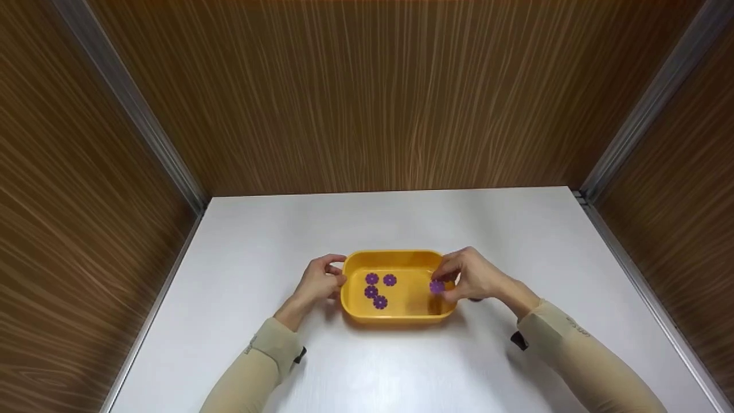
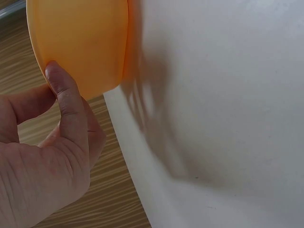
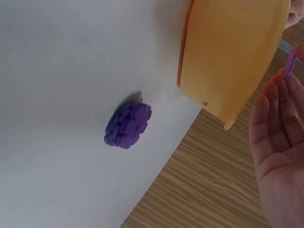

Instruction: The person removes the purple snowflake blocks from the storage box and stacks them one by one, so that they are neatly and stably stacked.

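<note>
Your sleeves [image 1: 246, 373] lie nearest — your left hand [image 1: 315, 281] grips the yellow tray [image 1: 395, 319] on the left, your right hand [image 1: 476, 276] pinches a purple flower [image 1: 437, 286] at its right end — seemingly mid-transfer, calling next for steady fingers

We count one yellow tray [image 1: 410, 295] with four purple flower discs [image 1: 390, 280] lying in it. We see one more disc [image 1: 437, 287] pinched in the right hand [image 1: 475, 276], so five singles. Beside the tray we have one stack [image 3: 128, 126] of purple discs; more than one layer, exact number unreadable. Two hands, counting the left hand [image 1: 314, 281]. Two sleeves [image 1: 246, 373], two black tabs [image 1: 519, 341], one per cuff. One white counter [image 1: 344, 223], three wood-grain panels [image 1: 367, 97], two metal corner posts [image 1: 137, 103].
</note>
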A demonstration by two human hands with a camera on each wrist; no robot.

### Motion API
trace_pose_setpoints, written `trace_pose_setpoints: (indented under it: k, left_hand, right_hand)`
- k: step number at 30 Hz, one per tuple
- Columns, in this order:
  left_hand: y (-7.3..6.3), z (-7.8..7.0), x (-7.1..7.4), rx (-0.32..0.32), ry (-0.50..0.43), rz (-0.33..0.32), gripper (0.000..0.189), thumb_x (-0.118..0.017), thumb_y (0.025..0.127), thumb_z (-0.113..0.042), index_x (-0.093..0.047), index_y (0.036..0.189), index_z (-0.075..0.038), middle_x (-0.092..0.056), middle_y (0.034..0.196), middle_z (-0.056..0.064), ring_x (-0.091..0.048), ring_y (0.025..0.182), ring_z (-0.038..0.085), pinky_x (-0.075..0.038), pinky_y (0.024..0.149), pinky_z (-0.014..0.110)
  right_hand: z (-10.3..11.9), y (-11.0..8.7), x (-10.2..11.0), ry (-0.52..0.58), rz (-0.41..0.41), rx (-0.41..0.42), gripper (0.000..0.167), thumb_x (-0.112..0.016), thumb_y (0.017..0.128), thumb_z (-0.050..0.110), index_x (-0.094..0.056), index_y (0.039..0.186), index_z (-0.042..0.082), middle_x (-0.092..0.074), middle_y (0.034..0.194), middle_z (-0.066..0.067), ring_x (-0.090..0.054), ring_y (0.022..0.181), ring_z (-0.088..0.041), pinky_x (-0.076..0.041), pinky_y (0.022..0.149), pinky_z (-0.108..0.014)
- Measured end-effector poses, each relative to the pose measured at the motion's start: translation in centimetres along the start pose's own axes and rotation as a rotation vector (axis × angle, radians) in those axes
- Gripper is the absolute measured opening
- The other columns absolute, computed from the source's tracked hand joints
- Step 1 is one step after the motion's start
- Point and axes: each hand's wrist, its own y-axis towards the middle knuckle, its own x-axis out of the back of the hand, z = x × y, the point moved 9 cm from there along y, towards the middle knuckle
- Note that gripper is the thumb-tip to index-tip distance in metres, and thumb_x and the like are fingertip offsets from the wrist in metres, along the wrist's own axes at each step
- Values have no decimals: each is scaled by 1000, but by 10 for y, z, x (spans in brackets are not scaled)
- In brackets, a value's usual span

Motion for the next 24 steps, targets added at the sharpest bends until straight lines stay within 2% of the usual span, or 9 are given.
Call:
trace_pose_setpoints:
  k: [4, 7, 16, 24]
  left_hand:
    - [0, -1, 0, 1, 12, -2, 54, -72, 96, 0, -70, 149, -11, -66, 108, 9, -67, 73, 18, -69, 68, 35]
    - [-1, -2, 0, 3, 13, -2, 54, -72, 96, 0, -70, 148, -11, -66, 108, 9, -66, 73, 17, -69, 67, 34]
    - [-1, -1, 0, 1, 19, 5, 54, -73, 96, 0, -69, 149, -10, -65, 108, 9, -64, 72, 17, -69, 66, 33]
    - [0, -2, -1, -3, 7, 6, 53, -71, 98, 1, -69, 150, -10, -64, 107, 8, -64, 71, 16, -69, 66, 32]
  right_hand:
    - [-4, -6, 10, -5, -49, 14, 27, -93, 76, 9, -91, 102, 11, -83, 90, -3, -77, 74, -29, -70, 69, -33]
    - [-6, -11, 16, -14, -73, 17, 26, -93, 75, 8, -91, 100, 13, -82, 87, -2, -75, 73, -31, -69, 67, -32]
    - [-13, -26, 30, -50, -123, -6, 23, -94, 77, 10, -91, 99, 14, -82, 86, 2, -73, 73, -20, -67, 67, -29]
    - [-23, -39, 39, -78, -182, -40, 26, -91, 72, 6, -90, 96, 15, -81, 85, 2, -73, 72, -19, -68, 64, -39]
